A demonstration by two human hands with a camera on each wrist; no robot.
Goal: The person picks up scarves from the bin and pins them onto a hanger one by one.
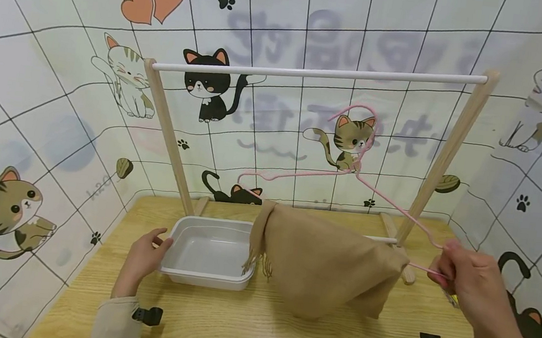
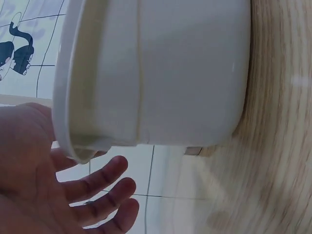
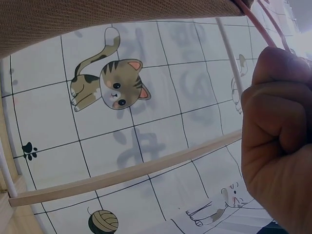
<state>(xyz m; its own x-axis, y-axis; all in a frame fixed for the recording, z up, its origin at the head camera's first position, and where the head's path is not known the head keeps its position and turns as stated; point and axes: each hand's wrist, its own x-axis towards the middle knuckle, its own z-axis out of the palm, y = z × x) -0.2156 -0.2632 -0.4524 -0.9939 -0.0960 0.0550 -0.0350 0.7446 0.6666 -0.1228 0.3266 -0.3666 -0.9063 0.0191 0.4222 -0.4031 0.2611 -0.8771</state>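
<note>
My right hand [image 1: 470,286] grips one end of a pink wire hanger [image 1: 392,203], its fingers curled round the wire. Over the hanger's bottom bar drapes a tan fringed scarf [image 1: 325,264], held up above the table. At the left, my left hand [image 1: 144,255] is at the near-left rim of a white plastic basin [image 1: 208,280]. In the left wrist view, the fingers of that hand spread loosely beside the basin wall [image 2: 190,73], the thumb side behind the rim. The right wrist view has the curled right fist [image 3: 280,117] with the pink wire running into it and the scarf's edge [image 3: 122,22] above.
A rack with wooden legs [image 1: 448,156] and a white top rail [image 1: 312,74] stands at the back of the wooden table [image 1: 213,324]. Its lower white bar [image 1: 383,240] passes behind the scarf. Cat-patterned tiled walls [image 1: 286,37] enclose the back and sides.
</note>
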